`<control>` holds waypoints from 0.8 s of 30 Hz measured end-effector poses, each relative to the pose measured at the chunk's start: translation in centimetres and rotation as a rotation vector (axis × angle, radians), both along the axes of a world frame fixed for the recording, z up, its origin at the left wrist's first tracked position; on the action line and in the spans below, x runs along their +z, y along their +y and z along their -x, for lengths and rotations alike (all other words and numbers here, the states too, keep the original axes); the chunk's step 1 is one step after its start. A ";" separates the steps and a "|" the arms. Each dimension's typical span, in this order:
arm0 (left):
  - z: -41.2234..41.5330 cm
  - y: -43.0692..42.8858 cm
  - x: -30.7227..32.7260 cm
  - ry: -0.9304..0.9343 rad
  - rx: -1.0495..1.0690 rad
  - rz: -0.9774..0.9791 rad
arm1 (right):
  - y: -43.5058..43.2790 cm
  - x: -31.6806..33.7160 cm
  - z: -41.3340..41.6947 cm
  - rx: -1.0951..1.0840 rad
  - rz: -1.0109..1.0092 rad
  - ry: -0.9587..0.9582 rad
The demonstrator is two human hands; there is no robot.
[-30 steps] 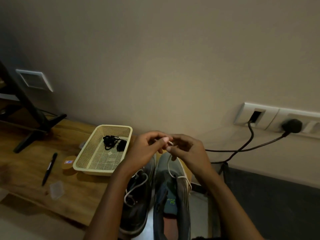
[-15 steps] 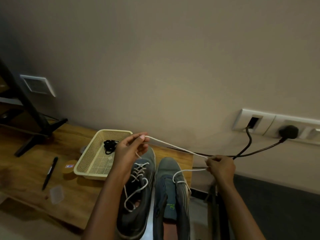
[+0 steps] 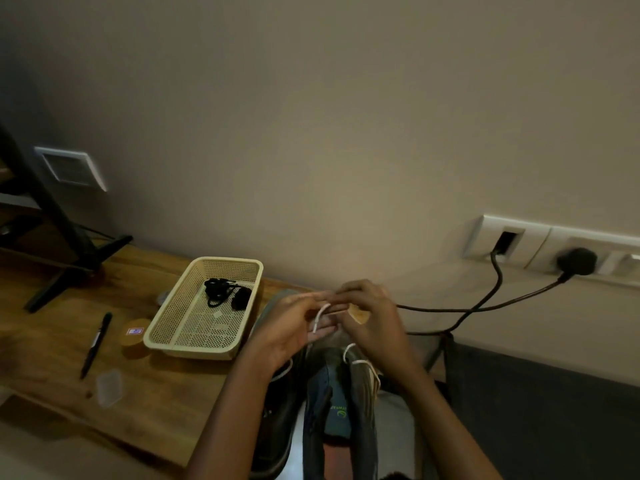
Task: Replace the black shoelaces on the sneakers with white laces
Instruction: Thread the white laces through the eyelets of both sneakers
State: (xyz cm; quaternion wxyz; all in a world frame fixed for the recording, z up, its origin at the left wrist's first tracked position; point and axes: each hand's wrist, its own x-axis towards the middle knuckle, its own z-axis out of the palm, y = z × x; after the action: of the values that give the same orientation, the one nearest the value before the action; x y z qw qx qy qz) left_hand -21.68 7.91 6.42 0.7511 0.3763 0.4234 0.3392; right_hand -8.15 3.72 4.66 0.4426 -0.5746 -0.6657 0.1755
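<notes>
Both hands meet just above the sneakers' toes. The right hand, fingers curled, pinches the white lace. The left hand, lower fingers loosely straight, seems to pinch it between thumb and forefinger, though blur hides the contact. The lace drops toward the person into the blue-grey sneaker, lying toe-to-wall under the right wrist, so that hand is nearer. Its eyelets are covered. Black laces lie in the basket
</notes>
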 end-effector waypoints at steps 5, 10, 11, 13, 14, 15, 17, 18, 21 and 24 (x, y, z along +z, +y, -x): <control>-0.2 0.3 -0.7 -0.053 0.001 0.106 | 0.5 -2.0 0.9 0.021 -0.066 -0.177; 0.2 0.4 -0.9 0.209 -0.013 -0.001 | 0.6 -1.7 0.1 0.007 -0.026 -0.067; 0.4 0.3 -1.1 0.382 0.016 -0.109 | 0.7 -1.6 -0.5 -0.025 -0.002 -0.005; 0.8 0.3 -2.2 0.809 0.028 -0.405 | 0.7 -1.7 -1.9 -0.093 0.108 0.126; 0.9 0.1 -2.7 0.971 -0.008 -0.488 | 0.6 -1.9 -2.4 -0.117 0.171 0.169; 0.8 -0.5 -2.5 1.085 -0.069 -0.518 | 0.6 -2.1 -2.8 -0.132 0.221 0.186; 0.2 -1.9 -2.0 1.288 -0.219 -0.593 | 0.4 -2.6 -3.1 -0.144 0.274 0.161; -0.2 -2.7 -1.8 1.361 -0.283 -0.639 | 0.3 -2.9 -3.1 -0.143 0.288 0.135; -1.5 -5.0 -1.7 1.452 -0.396 -0.662 | 0.3 -3.4 -3.1 -0.112 0.347 0.081; -1.9 -5.9 -2.7 1.469 -0.391 -0.675 | 0.2 -3.8 -2.9 -0.074 0.401 0.026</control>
State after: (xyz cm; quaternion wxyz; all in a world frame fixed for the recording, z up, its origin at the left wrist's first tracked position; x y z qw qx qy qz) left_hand -19.82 1.96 3.76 0.1756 0.7738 0.6083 -0.0207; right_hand -5.27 3.89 0.88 0.3339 -0.6731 -0.5901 0.2953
